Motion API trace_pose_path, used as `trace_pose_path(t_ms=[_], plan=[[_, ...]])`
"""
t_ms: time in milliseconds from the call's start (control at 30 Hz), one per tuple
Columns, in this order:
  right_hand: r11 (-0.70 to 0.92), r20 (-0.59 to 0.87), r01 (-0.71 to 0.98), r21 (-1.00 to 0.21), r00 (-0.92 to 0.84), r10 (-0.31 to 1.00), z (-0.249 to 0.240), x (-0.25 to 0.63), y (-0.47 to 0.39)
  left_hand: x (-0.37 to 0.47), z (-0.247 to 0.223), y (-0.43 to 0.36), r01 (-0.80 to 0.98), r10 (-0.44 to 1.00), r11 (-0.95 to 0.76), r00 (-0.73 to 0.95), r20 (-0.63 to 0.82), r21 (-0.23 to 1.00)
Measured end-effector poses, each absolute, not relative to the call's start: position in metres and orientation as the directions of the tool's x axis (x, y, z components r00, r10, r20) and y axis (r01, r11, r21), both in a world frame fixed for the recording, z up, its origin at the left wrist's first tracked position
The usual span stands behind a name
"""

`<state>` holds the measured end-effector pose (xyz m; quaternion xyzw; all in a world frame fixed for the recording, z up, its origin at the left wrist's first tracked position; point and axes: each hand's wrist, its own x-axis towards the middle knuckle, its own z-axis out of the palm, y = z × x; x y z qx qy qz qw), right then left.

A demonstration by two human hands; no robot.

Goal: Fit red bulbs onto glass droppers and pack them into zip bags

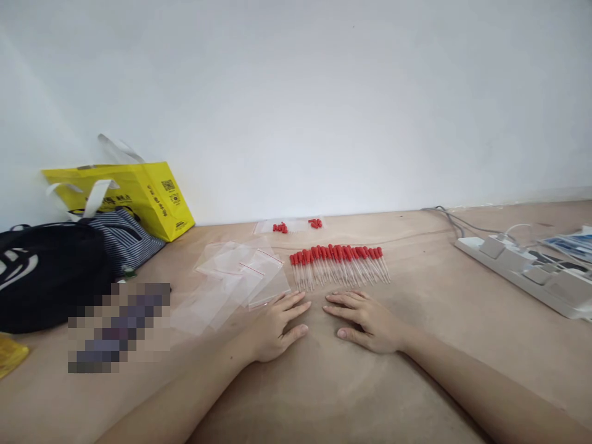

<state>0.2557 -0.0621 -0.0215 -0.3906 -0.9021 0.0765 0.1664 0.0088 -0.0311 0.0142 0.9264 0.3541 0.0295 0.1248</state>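
Observation:
Both of my hands rest on the wooden table (324, 394), palms down. My left hand (280, 327) has its fingers stretched out and holds nothing; it lies at the near edge of some clear zip bags (231, 277). Opposite it, my right hand (365, 320) is also flat with fingers apart and nothing in it. Just beyond the hands lies a row of droppers (340, 265), several clear tubes with red rubber bulbs pointing away from me. Farther back, small heaps of red bulbs (280, 228) lie on a clear bag near the wall.
At the left stand a yellow shopping bag (171, 197), a striped pouch (124, 234) and a black bag (50, 271). A blurred-out object (120, 327) lies in front of them. On the right is a white power strip (522, 271) with plugs and a grey cable (448, 216).

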Motion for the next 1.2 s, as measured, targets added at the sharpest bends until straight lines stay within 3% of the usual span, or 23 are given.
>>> trace_pose_path(t_ms=[167, 233, 300, 433, 533, 900, 1033, 1100, 1200], plan=[[0.628, 0.362, 0.718, -0.3, -0.524, 0.771, -0.029, 0.257, -0.057, 0.009, 0.003, -0.027, 0.644, 0.668, -0.737, 0.741, 0.075, 0.206], [0.558, 0.446, 0.783, -0.276, -0.41, 0.796, -0.032, 0.258, -0.053, 0.011, -0.002, -0.024, 0.629, 0.651, -0.759, 0.742, 0.158, 0.171], [0.527, 0.469, 0.821, -0.221, -0.385, 0.795, -0.033, 0.256, -0.049, 0.016, -0.004, -0.021, 0.594, 0.612, -0.79, 0.777, 0.148, 0.15], [0.583, 0.351, 0.806, -0.108, -0.517, 0.78, -0.032, 0.251, -0.04, 0.025, 0.001, -0.017, 0.571, 0.575, -0.811, 0.818, -0.011, 0.128], [0.596, 0.273, 0.798, -0.092, -0.556, 0.785, -0.031, 0.249, -0.031, 0.029, 0.003, -0.013, 0.59, 0.584, -0.799, 0.808, -0.083, 0.118], [0.609, 0.25, 0.784, -0.117, -0.571, 0.782, -0.029, 0.25, -0.012, 0.032, -0.009, 0.002, 0.594, 0.598, -0.801, 0.801, 0.035, 0.076], [0.594, 0.339, 0.795, -0.125, -0.528, 0.779, -0.028, 0.252, -0.017, 0.021, -0.007, 0.0, 0.804, 0.78, -0.594, 0.578, 0.241, -0.007], [0.583, 0.384, 0.8, -0.145, -0.498, 0.778, -0.03, 0.254, -0.019, 0.008, -0.002, 0.004, 0.927, 0.88, -0.368, 0.371, 0.297, -0.068], [0.571, 0.425, 0.802, -0.175, -0.462, 0.779, -0.033, 0.255, -0.02, -0.02, 0.004, 0.015, 0.99, 0.962, -0.008, 0.047, 0.271, -0.142]])
